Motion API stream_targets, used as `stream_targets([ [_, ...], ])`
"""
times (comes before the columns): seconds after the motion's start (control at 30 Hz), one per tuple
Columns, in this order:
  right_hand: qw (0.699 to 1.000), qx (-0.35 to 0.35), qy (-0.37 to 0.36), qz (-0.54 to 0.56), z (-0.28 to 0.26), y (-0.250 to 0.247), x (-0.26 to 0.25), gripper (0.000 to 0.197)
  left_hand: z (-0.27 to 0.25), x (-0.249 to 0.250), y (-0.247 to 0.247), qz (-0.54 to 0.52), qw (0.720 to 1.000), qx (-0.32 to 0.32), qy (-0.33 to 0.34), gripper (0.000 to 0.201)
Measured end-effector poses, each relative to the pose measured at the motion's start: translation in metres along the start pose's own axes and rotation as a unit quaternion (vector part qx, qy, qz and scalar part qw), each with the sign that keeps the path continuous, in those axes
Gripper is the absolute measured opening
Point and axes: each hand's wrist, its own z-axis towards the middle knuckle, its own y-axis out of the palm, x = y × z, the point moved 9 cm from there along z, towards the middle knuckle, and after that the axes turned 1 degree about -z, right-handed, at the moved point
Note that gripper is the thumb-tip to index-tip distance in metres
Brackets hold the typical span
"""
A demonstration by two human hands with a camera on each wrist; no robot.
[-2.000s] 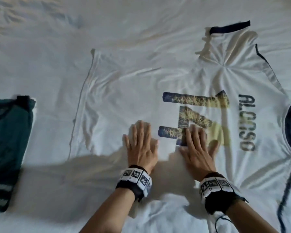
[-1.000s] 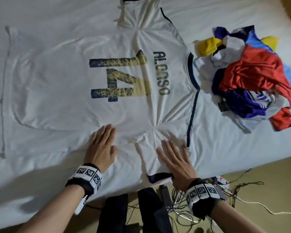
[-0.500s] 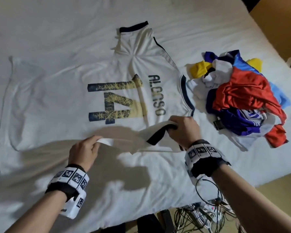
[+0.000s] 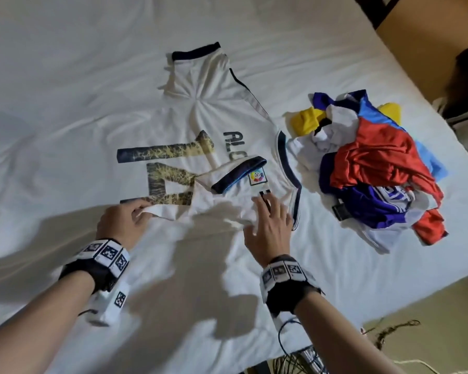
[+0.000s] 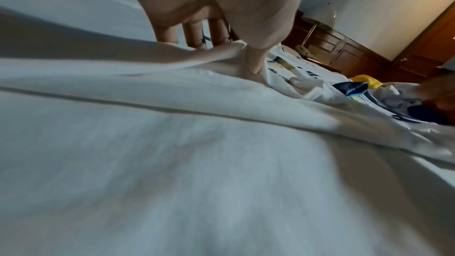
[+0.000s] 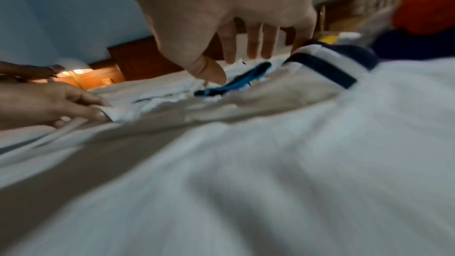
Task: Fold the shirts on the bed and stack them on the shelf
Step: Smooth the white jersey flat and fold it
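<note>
A white shirt [image 4: 173,125] with a dark and gold number is spread on the bed [image 4: 65,63], back side up. A fold of its near edge is pinched by the left hand [image 4: 122,222], between the thumb [image 5: 253,63] and the curled fingers [image 5: 197,34]; the cloth is lifted a little from the sheet at this grip. The near sleeve [image 4: 233,179], with a dark cuff and a coloured badge, is laid over the printed number, just beyond and to the right of the left grip. The right hand [image 4: 270,228] is spread, its fingers [image 6: 253,46] straight and apart, and nothing is pinched by it; the fingertips are placed on the folded sleeve just below the badge. To the right of the right hand, apart from the white shirt, a pile of coloured shirts [image 4: 376,163] is seen on the bed
</note>
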Motion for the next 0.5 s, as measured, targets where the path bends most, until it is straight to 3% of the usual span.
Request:
stream_targets([
  [0.1,0.993,0.016,0.12,0.017,-0.005,0.001,0.044,0.071,0.001,0.005,0.0,0.006,1.0,0.005,-0.006,0.015],
  [0.2,0.982,-0.073,0.171,0.002,0.021,0.005,0.061,0.067,0.002,0.01,0.001,0.008,1.0,0.003,-0.001,0.014],
  [0.27,0.975,-0.112,0.189,0.012,0.04,0.0,0.062,0.044,0.002,0.008,0.002,0.004,1.0,-0.001,-0.004,0.013],
  [0.33,0.969,-0.094,0.221,0.053,0.056,-0.01,0.065,0.018,0.004,0.004,0.0,0.0,1.0,0.004,-0.009,0.011],
  [0.37,0.969,-0.073,0.229,0.058,0.06,-0.014,0.068,0.015,0.005,0.003,-0.002,-0.01,1.0,0.011,-0.007,0.011],
  [0.43,0.976,-0.036,0.212,0.022,0.063,-0.016,0.064,0.033,0.005,0.004,-0.008,-0.036,0.999,0.027,0.008,0.012],
  [0.5,0.991,-0.007,0.13,-0.017,0.058,-0.009,0.035,0.056,0.001,0.003,-0.017,-0.031,0.998,0.037,0.036,0.017],
])
